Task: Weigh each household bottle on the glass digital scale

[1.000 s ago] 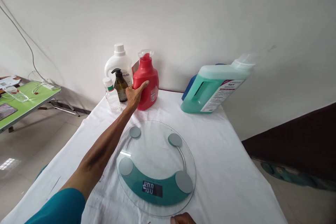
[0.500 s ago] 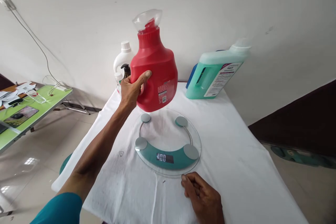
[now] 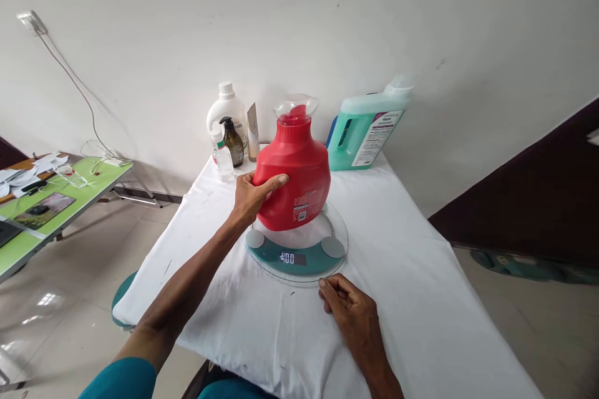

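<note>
My left hand is closed round the handle side of a big red detergent bottle with a clear flared cap over its red spout. The bottle is upright over the back half of a round glass bathroom scale, hiding its rear pads. Zeros show on the scale's lit display; whether the base touches the glass I cannot tell. At the scale's near edge is my right hand, fingers curled and thumb pressed to the index finger. Whether they pinch the glass rim is unclear.
Back left on the white cloth-covered table stand a white jug, a dark pump bottle, a clear bottle and a tube. A green liquid jug is against the wall. A green desk stands left.
The red bottle has come down in my left hand towards the scale and now covers its back part. My right hand stays by the scale's near edge. The view has shifted slightly.
</note>
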Available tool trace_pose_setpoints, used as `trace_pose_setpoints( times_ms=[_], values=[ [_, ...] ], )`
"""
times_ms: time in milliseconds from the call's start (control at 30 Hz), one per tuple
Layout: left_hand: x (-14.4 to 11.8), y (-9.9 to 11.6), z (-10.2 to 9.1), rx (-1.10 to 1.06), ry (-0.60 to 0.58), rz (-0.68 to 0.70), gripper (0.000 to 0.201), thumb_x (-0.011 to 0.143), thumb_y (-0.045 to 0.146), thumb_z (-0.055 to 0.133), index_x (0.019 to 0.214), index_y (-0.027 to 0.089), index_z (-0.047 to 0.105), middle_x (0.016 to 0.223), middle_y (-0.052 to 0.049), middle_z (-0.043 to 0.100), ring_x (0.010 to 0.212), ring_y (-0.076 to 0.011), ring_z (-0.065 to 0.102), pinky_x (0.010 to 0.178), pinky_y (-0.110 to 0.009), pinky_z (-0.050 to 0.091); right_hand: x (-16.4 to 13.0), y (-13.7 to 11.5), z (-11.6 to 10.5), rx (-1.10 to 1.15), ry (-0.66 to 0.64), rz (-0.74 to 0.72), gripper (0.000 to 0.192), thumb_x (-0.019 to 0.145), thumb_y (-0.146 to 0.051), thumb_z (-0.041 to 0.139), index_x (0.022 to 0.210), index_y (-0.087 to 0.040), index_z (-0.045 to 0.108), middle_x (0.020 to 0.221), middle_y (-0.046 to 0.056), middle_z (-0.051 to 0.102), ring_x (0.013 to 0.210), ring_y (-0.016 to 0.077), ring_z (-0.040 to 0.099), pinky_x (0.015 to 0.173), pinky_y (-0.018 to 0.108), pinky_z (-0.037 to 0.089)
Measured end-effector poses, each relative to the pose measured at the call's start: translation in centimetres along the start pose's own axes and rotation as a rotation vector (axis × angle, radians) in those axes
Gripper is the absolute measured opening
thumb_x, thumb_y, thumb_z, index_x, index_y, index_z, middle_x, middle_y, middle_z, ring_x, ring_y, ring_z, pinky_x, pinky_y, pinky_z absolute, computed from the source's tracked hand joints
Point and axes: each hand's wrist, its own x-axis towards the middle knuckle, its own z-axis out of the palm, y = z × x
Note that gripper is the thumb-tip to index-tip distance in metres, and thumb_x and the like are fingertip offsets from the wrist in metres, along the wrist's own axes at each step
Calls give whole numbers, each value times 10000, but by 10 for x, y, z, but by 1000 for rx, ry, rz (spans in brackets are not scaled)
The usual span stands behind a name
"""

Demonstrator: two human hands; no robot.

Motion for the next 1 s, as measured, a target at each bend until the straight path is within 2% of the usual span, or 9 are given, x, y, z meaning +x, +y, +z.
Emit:
trace_pose_setpoints(
  times_ms=[367, 567, 800, 1000],
  values=[
    [-1, -18, 6, 1, -53, -53, 594, 489, 576, 986, 541, 176, 550, 513, 44, 428, 499, -70, 414, 469, -228, 340, 0, 3, -1, -17, -3, -1, 483, 917, -657, 640, 691, -233, 585, 634, -3, 577, 554, 142, 514, 518, 251, 419],
    [4, -25, 0, -15, -121, -40, 534, 541, 521, 995, 561, 159, 603, 529, 22, 523, 538, -100, 515, 501, -234, 403, -1, 4, -2, -47, -12, 0, 462, 934, -633, 636, 700, -240, 578, 641, -7, 575, 576, 150, 543, 547, 249, 449],
    [9, -31, -8, -44, -199, -43, 523, 572, 483, 992, 572, 149, 589, 547, 19, 539, 549, -85, 493, 529, -239, 383, -3, 7, -2, -85, 14, 3, 476, 916, -662, 651, 703, -240, 595, 625, 3, 608, 573, 160, 565, 575, 252, 483],
    [9, -30, -15, 26, -239, 37, 503, 641, 568, 936, 689, 164, 640, 632, 21, 545, 599, -107, 496, 568, -254, 399, -5, 10, 1, -65, 56, 10, 480, 901, -673, 674, 717, -235, 610, 628, -1, 619, 576, 154, 564, 577, 240, 482]
  ],
)
